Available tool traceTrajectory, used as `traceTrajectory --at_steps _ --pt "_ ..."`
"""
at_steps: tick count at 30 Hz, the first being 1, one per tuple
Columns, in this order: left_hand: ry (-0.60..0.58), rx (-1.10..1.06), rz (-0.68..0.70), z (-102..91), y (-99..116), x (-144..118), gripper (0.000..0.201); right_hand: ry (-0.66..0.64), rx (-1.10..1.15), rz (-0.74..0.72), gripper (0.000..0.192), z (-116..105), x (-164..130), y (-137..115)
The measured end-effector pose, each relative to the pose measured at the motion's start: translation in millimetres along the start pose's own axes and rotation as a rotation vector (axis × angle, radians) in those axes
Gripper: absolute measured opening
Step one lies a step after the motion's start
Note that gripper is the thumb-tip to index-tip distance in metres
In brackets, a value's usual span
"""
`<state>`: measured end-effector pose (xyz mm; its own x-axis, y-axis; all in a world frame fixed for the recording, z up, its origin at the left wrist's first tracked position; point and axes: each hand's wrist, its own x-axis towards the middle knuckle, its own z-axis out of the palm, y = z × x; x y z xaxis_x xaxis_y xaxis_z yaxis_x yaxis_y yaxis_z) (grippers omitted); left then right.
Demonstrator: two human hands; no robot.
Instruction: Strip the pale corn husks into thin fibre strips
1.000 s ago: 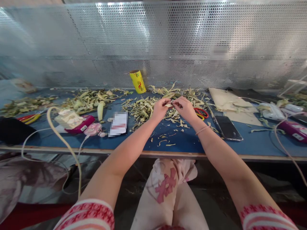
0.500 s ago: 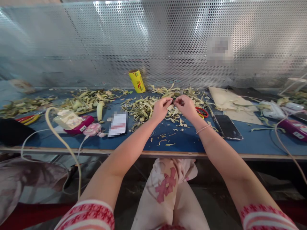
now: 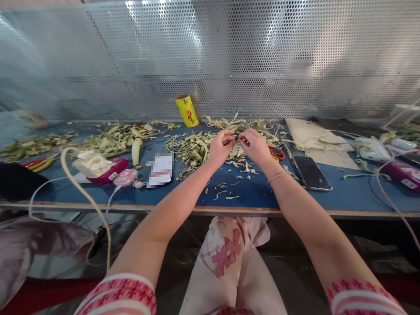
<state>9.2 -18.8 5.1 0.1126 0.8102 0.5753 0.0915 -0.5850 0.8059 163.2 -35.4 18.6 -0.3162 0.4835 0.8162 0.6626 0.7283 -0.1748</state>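
Leaf scraps (image 3: 192, 151) at mid-frame
Left hand (image 3: 219, 148) and right hand (image 3: 257, 146) — fingers (image 3: 227, 133) pinched on a small dark piece (image 3: 236, 136) — above the tabletop (image 3: 249, 188); yellow tube (image 3: 187, 111) left of centre.

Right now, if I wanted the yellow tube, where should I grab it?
Probably around the middle of the yellow tube, coming from the front and a little above. It's round and slim, so fingers could curl around it. The panel is close behind, leaving less room there, while its front side is open to you. It looks tilted left at the top, so I'd tilt your grip to match.
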Motion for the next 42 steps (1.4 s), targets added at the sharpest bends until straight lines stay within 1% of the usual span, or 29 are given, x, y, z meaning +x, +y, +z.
traceTrajectory --at_steps 9,13,16,18,22,24,27,30,32,35,38,42 --pt "0.056 0.002 0.000 1.6 3 -2 0.019 -0.044 -0.092 -0.048 0.014 0 0 -6" --pt "0.083 -0.051 -0.016 2.1 7 -2 0.015 -0.035 -0.081 0.003 0.011 1 0 -6" --pt "0.073 -0.096 -0.036 2.5 6 -2 0.009 -0.027 -0.060 0.061 0.006 2 0 -3" --pt "0.067 -0.149 -0.070 3.3 3 -1 0.008 -0.026 -0.038 0.073 0.005 3 0 -1" --pt "0.058 -0.298 -0.188 4.2 -2 1 0.013 -0.029 0.012 0.044 0.006 3 0 1" --pt "0.022 -0.358 -0.228 3.8 -4 2 0.014 -0.029 0.026 0.032 0.006 3 -1 1" --pt "-0.048 -0.399 -0.232 2.6 -5 3 0.016 -0.014 0.037 0.011 0.006 1 -1 0" --pt "-0.061 -0.425 -0.234 2.3 -6 4 0.016 -0.013 0.053 -0.012 0.006 0 -1 -1" --pt "-0.059 -0.406 -0.233 2.6 -8 4 0.016 -0.028 0.059 -0.013 0.007 -2 -1 -1" --pt "-0.072 -0.286 -0.180 2.2 -8 4 0.020 -0.040 0.066 -0.012 0.007 -4 -1 1" --pt "-0.063 -0.140 -0.087 -0.9 -4 3 0.024 -0.033 0.088 -0.015 0.006 -5 -1 3" --pt "-0.034 0.062 0.071 -5.6 5 1 0.017 -0.023 0.132 0.025 0.005 -2 -1 4"
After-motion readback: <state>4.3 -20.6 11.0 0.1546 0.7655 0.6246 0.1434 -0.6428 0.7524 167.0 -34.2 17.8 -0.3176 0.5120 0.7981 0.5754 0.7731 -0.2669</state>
